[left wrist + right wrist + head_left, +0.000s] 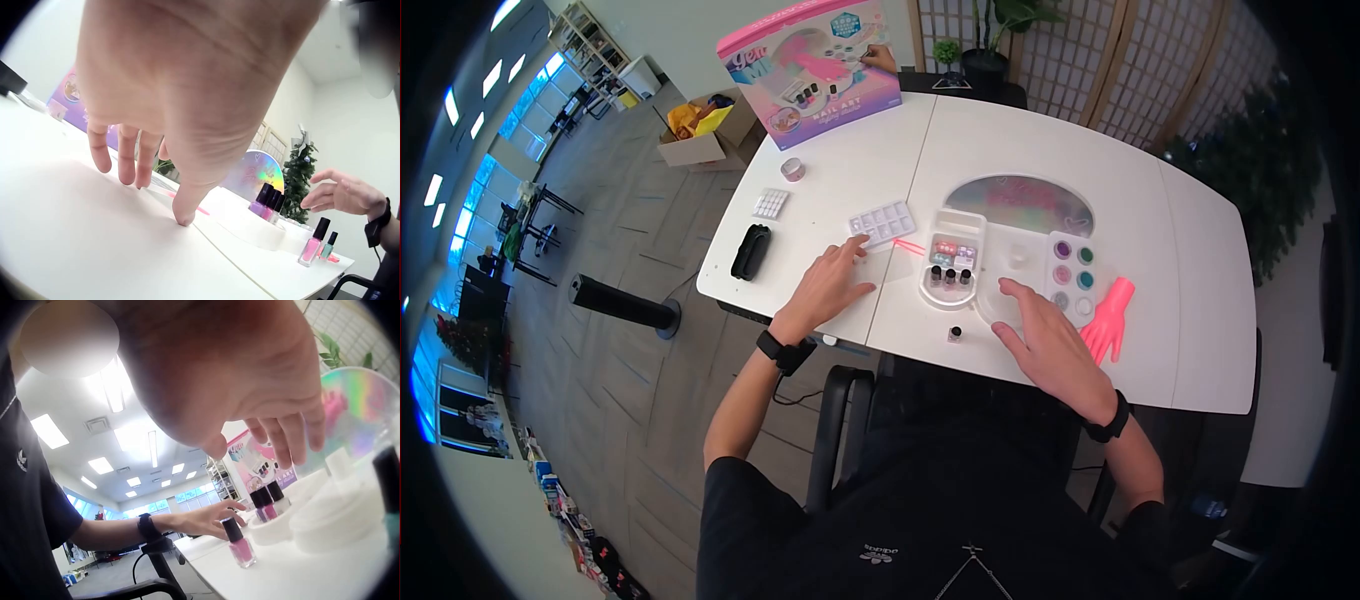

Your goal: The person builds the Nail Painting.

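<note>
My left hand is at the near edge of a white compartment tray, its fingers loosely spread and pointing down. A thin pink tool lies just right of that tray. My right hand, fingers extended and holding nothing, hovers over the near side of a white nail-art station. Several dark-capped nail polish bottles stand in the station's rounded holder. One pink nail polish bottle stands on the table between my hands, and a teal bottle stands farther right, hidden under my right hand in the head view.
A pink hand model lies right of the station's glitter pots. Behind is an iridescent panel. On the table's left are a black case, a small white grid tray, a round tub and the nail art box.
</note>
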`<state>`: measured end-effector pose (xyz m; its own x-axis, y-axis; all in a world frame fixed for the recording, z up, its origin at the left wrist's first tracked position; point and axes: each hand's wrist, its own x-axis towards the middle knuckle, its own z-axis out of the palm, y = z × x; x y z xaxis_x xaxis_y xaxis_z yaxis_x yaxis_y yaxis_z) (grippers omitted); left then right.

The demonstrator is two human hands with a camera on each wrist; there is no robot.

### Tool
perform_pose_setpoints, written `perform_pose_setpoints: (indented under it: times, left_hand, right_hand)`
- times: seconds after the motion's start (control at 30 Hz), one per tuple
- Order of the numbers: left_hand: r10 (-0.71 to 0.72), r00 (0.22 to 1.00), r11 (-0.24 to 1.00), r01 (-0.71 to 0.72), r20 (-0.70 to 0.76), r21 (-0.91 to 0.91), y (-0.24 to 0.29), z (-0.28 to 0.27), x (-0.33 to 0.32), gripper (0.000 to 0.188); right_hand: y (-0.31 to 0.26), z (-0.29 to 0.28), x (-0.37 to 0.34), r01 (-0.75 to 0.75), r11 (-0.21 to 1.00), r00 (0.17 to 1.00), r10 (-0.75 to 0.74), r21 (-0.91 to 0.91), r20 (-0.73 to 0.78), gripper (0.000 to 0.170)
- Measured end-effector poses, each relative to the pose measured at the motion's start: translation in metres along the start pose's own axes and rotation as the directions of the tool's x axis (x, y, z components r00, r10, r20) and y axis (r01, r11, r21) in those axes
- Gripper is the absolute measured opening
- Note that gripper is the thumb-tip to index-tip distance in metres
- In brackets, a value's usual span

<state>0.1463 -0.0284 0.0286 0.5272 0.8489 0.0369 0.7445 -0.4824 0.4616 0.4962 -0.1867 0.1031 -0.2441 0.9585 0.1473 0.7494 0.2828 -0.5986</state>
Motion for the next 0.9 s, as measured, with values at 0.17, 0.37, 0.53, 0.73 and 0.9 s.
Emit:
perform_pose_setpoints:
  times: [0.17,0.37,0.53,0.73,0.9]
  left_hand:
    - [-0.049,0.998,0.999,0.05,0.027,-0.021,0.004,-0.014,0.0,0.081]
    - [0.048,0.998,0.981,-0.053,-0.03,-0.186,0.028,-0.029,0.018,0.083]
    - [0.201,0.98,0.947,-0.196,-0.007,-0.254,0.049,-0.004,0.054,0.076]
    - [0.253,0.967,0.93,-0.236,0.027,-0.281,0.052,0.013,0.07,0.074]
    - [0.26,0.965,0.93,-0.242,0.031,-0.277,0.053,0.015,0.073,0.074]
  right_hand:
    - [0.014,-0.021,0.012,-0.006,0.999,0.999,0.009,-0.048,0.051,0.042]
    - [0.027,-0.024,0.026,-0.091,0.995,0.988,0.095,-0.035,0.124,0.03]
    - [0.034,-0.007,0.037,-0.087,0.995,0.986,0.08,0.04,0.145,0.04]
    - [0.042,0.003,0.041,-0.028,0.999,0.987,0.031,-0.027,0.16,0.053]
    - [0.047,0.01,0.044,0.061,0.997,0.989,-0.055,-0.038,0.135,0.059]
